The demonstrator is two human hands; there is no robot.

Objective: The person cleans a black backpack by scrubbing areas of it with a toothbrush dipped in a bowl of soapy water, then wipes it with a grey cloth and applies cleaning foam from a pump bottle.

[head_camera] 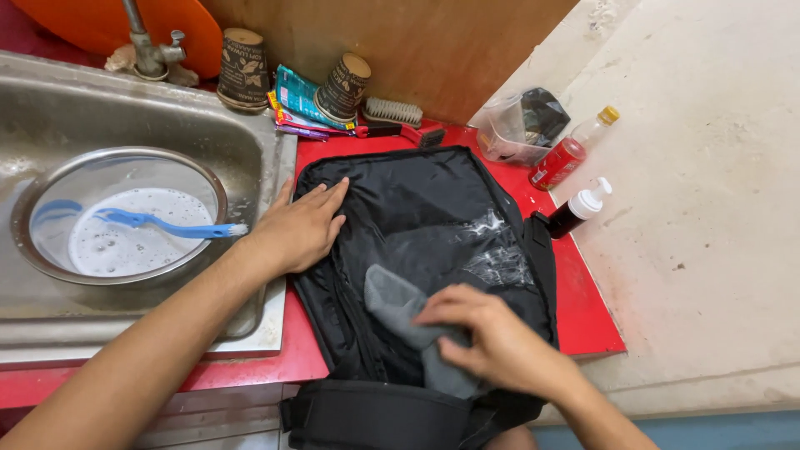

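A black bag (pixel 417 208) lies flat on a red countertop (pixel 583 308), with a wet, soapy patch on its right side. My left hand (pixel 302 227) rests flat and open on the bag's upper left corner, pressing it down. My right hand (pixel 487 335) presses a grey cloth (pixel 396 304) against the bag's lower middle, fingers closed over it. The bag's lower end hangs over the counter's front edge.
A steel sink (pixel 242 150) at left holds a round metal bowl (pixel 33 196) of soapy water with a blue brush (pixel 158 222) in it. Two paper cups (pixel 243 68), a scrub brush (pixel 396 112), a plastic container (pixel 512 133), a red bottle (pixel 562 158) and a dark pump bottle (pixel 577 212) stand behind and right.
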